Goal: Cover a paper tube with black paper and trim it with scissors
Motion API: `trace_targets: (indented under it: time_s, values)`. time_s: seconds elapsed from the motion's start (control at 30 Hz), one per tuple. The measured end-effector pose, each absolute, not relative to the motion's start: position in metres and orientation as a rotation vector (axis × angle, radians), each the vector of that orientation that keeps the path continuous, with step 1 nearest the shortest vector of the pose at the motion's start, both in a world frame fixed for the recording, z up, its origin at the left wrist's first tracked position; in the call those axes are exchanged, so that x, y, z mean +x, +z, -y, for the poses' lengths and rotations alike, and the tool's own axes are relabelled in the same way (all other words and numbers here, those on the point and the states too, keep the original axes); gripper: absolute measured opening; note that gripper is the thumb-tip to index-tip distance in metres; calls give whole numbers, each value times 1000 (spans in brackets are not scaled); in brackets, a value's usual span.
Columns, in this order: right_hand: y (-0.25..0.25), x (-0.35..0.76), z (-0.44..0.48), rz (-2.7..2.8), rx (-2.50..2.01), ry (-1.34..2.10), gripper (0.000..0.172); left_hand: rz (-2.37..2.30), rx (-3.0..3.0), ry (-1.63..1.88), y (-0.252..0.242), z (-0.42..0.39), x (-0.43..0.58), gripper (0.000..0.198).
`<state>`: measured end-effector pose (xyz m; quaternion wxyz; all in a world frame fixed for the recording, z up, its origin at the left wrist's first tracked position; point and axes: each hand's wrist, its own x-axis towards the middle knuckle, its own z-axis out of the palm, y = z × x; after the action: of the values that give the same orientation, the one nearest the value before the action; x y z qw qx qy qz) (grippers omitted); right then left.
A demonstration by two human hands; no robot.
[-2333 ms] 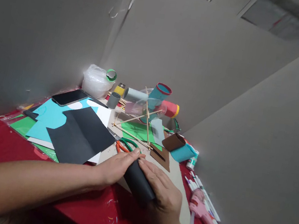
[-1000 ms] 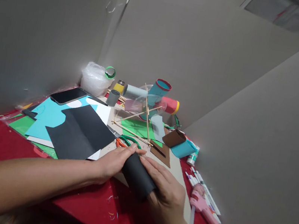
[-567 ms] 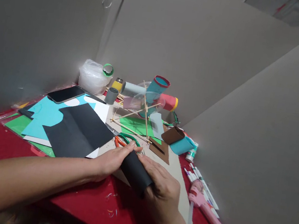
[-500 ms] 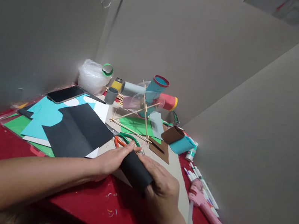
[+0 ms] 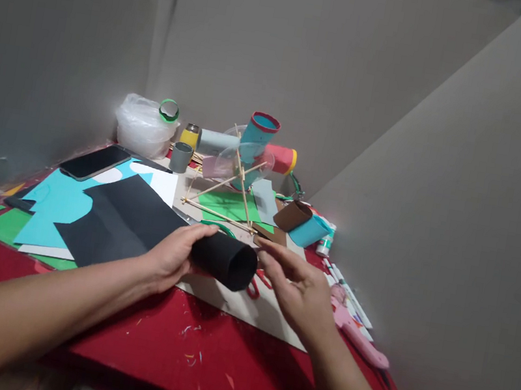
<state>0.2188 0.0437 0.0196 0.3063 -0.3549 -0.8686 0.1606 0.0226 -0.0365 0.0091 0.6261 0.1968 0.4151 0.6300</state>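
1. Right hand (image 5: 302,290) sits right of center, fingers loosely parted, can't tell if touching.
2. Tube (image 5: 214,253) is mid-frame, left hand (image 5: 177,251) wrapped round it; too hard a squeeze might crease it.
3. Scissors (image 5: 218,226) just behind; a bump could shove them into the sticks (image 5: 244,186).

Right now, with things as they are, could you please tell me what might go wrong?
The black tube looks like rolled paper, so the left hand might dent it by squeezing too hard. The scissors lie just beyond the tube, so fingers could catch on them. The right arm is near the glue gun and might brush it; whether it is hot, I can't tell.
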Motion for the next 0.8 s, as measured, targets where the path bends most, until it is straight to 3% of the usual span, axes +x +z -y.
trace_targets:
  time_s: [0.07, 0.17, 0.37, 0.67, 0.8]
  values:
    - [14, 229, -56, 2300, -1109, 368, 48, -942, 336, 1446, 10, 32, 17, 15]
    - [0, 241, -69, 2394, -1324, 266, 37, -923, 260, 1443, 10, 27, 12, 15]
    - [-15, 245, -71, 2644, -1458, 223, 22, -833, 307, 1321, 14, 29, 11, 30]
    - [-9, 253, -69, 2665, -1568, 362, 22, -745, 350, 1183, 26, 42, 15, 38]
    - [-12, 260, -74, 2551, -1568, 574, 19, -759, 396, 1159, 26, 45, 17, 34]
